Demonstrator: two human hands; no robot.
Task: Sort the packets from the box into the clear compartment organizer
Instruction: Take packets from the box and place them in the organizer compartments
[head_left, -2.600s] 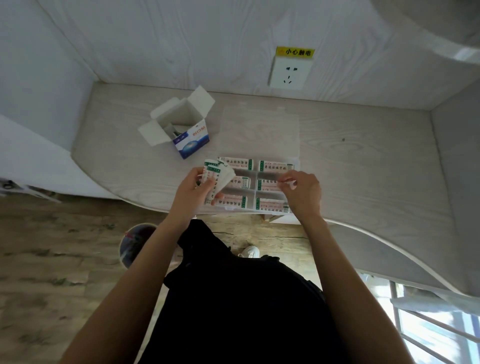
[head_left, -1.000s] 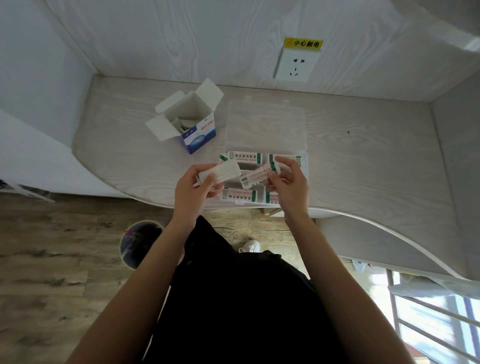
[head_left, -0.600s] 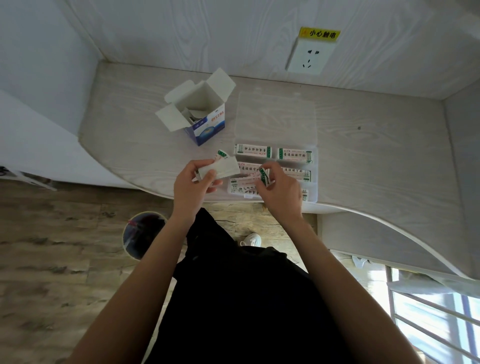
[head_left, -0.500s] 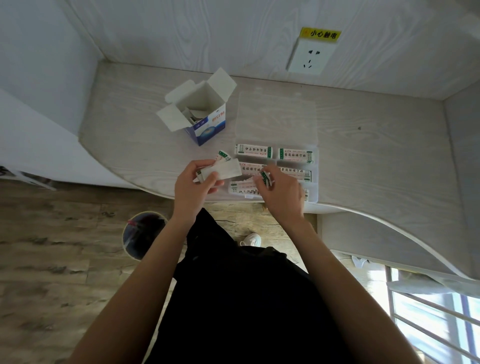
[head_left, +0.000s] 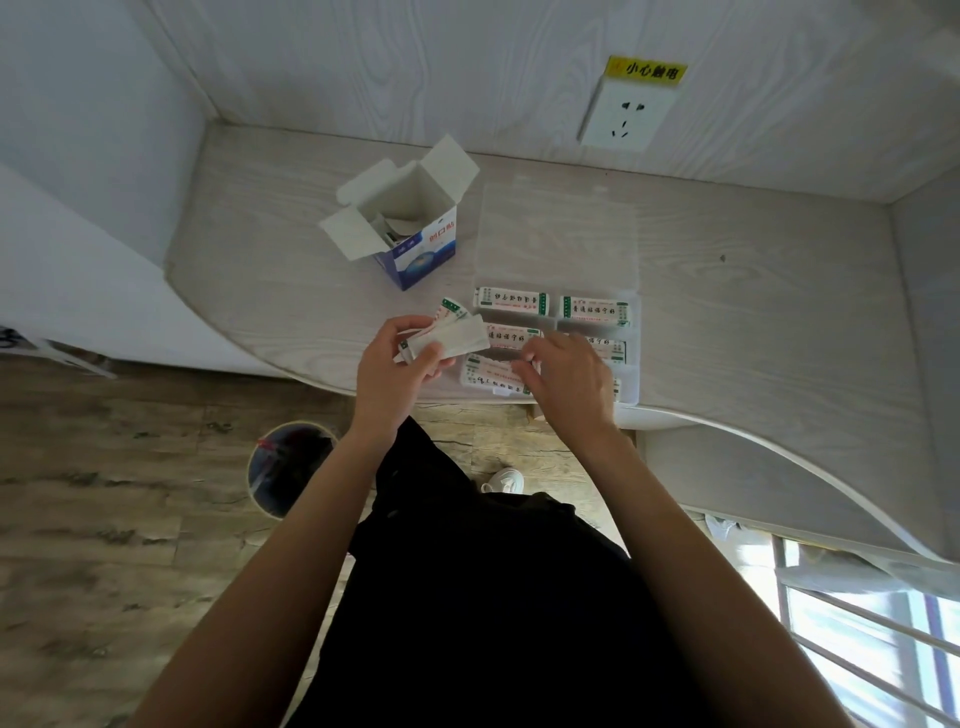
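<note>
Packets, white with green end bands, sit in two places in the single head view: in the clear compartment organizer (head_left: 631, 332) and in the left hand (head_left: 387, 366). The organizer lies at the near edge of the desk (head_left: 753, 312), its clear lid (head_left: 558, 234) folded open flat toward the far side. It shows two columns of three compartments, six in all. A packet is visible in each: far-left packet (head_left: 511, 301), far-right packet (head_left: 595, 312), middle-left packet (head_left: 506, 336), middle-right packet (head_left: 608, 347) partly covered, near-left packet (head_left: 488, 375), and only a sliver of one at the near right beside the wrist.

The left hand is closed around a small fanned stack of packets (head_left: 449, 332), just left of the organizer; at least two or three edges show, but the exact count cannot be told. The right hand (head_left: 569, 382) hovers over the near compartments with its fingers (head_left: 524, 366) curled down at the near-left packet; whether it is pinching that packet or merely touching it cannot be told.

One box (head_left: 415, 228), white and blue, stands upright to the far left of the organizer with its four flaps open, a few more packets visible inside. One wall socket (head_left: 623, 117) with one yellow label (head_left: 647, 70) is on the far wall. One round bin (head_left: 291, 467) stands on the floor to the near left.
</note>
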